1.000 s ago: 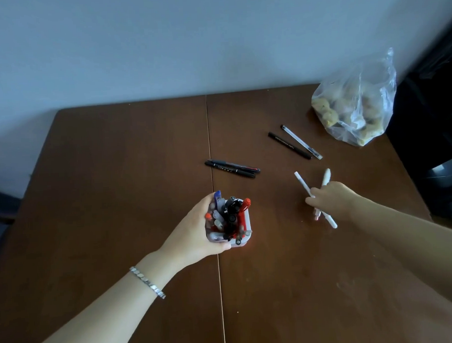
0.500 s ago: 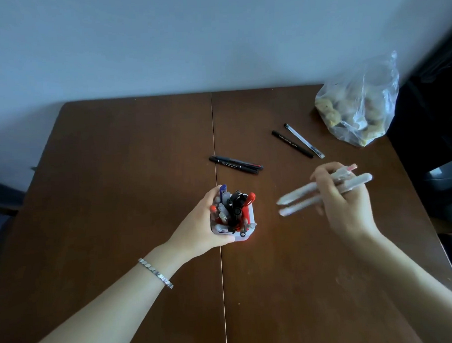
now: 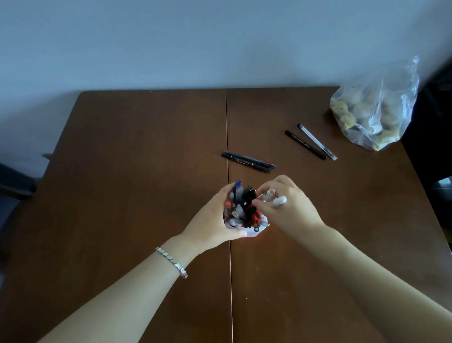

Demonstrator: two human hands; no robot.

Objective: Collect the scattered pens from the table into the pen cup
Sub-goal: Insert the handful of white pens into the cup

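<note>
A white pen cup [image 3: 251, 233] packed with several red, black, grey and blue pens stands at the middle of the brown table [image 3: 132, 175]. My left hand [image 3: 214, 223] wraps around the cup's left side. My right hand [image 3: 288, 207] sits at the cup's right rim, fingers closed on two white pens [image 3: 276, 199] whose tops stick up over the cup. Two black pens [image 3: 247, 161] lie together just beyond the cup. Farther right lie a black pen [image 3: 305, 144] and a clear pen [image 3: 317, 142] side by side.
A clear plastic bag [image 3: 372, 113] with yellowish lumps rests at the table's far right corner. A seam runs down the table's middle. A dark chair [image 3: 447, 161] stands past the right edge, and a grey wall lies behind.
My right hand lifted two white pens off the table at the right and carried them left to the cup. My left hand stayed on the cup.
</note>
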